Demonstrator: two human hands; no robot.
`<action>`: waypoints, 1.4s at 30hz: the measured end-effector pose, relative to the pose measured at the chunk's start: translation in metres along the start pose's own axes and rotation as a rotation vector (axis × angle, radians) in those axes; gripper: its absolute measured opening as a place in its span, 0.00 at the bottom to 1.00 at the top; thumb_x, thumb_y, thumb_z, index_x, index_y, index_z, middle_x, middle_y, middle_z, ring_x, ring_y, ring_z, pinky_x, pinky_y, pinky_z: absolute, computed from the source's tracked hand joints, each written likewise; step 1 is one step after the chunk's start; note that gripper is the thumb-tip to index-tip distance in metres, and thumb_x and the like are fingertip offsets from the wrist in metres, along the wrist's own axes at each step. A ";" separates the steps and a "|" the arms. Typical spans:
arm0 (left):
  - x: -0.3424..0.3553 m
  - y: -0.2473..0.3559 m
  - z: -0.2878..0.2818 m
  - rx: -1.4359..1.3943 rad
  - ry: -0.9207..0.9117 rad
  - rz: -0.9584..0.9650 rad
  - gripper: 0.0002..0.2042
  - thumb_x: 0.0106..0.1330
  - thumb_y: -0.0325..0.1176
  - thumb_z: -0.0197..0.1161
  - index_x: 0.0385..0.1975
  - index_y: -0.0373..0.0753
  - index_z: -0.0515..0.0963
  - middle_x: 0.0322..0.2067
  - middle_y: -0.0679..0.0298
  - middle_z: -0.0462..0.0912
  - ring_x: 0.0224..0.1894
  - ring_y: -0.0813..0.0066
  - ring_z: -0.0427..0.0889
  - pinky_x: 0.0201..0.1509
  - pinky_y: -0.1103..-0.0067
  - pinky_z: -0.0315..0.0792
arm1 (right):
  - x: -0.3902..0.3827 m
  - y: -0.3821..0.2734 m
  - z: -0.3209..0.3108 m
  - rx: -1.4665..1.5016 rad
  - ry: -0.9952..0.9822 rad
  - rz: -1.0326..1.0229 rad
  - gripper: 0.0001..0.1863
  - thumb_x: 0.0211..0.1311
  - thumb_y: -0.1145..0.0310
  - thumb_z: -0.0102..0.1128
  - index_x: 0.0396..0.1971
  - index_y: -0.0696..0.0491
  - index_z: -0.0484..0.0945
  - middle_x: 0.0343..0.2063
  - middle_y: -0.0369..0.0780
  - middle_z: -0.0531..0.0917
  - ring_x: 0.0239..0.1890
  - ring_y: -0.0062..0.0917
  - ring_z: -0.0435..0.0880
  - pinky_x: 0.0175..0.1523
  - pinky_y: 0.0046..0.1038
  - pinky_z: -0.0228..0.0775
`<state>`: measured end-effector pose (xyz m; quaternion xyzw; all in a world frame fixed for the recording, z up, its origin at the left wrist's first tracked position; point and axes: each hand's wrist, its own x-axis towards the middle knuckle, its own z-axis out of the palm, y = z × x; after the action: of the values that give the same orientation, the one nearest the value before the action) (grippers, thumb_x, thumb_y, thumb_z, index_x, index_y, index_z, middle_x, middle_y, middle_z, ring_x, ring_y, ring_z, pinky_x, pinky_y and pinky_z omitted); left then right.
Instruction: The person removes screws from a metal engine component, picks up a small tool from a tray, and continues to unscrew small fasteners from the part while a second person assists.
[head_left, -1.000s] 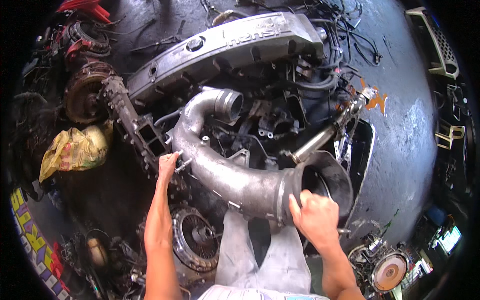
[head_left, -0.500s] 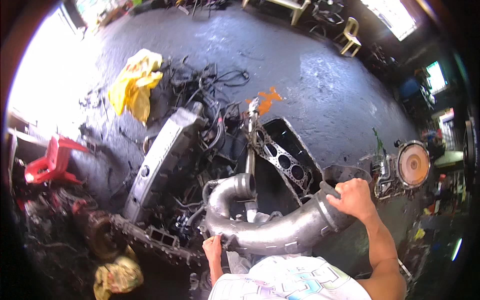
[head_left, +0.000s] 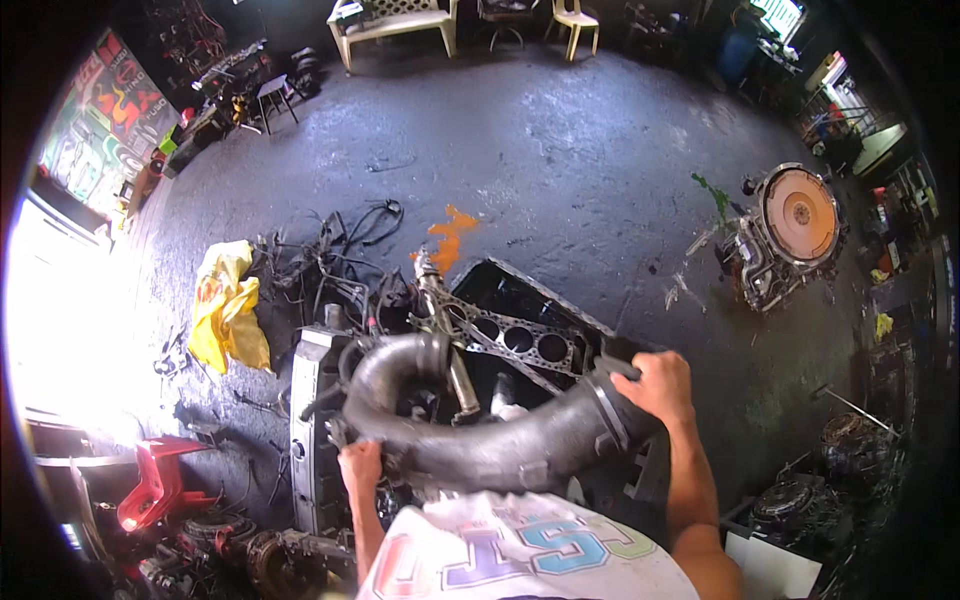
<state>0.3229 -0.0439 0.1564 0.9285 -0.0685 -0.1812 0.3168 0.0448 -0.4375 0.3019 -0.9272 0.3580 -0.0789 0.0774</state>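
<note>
This is a mechanic's workshop for engines, as the scuffed dark grey floor [head_left: 570,190], marked by an orange stain [head_left: 455,228], and the loose parts on it suggest. A large, curved, dull grey metal pipe [head_left: 500,458] stands out above a flat metal gasket with a row of round holes [head_left: 518,341], a black rectangular open pan [head_left: 548,294], a long silvery metal cover [head_left: 308,420] and a tangle of black cables and hoses [head_left: 335,260]. To the right sits a metal engine assembly with a round orange-tan disc [head_left: 800,212]. A cream slatted bench [head_left: 395,24] and a red plastic chair [head_left: 160,485] furnish the room; bright daylight floods in at the left.
</note>
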 end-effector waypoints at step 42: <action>0.696 0.623 0.229 -0.078 -0.188 -0.162 0.15 0.55 0.43 0.57 0.22 0.36 0.82 0.22 0.48 0.81 0.29 0.50 0.83 0.39 0.63 0.76 | 0.902 0.152 -0.006 -0.207 -0.128 0.130 0.24 0.47 0.42 0.66 0.21 0.51 0.85 0.22 0.46 0.84 0.27 0.45 0.83 0.35 0.44 0.74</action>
<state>0.8716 -0.8336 0.1660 0.8969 -0.0155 -0.2952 0.3290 0.6043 -1.1591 0.3599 -0.9082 0.4179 0.0227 0.0089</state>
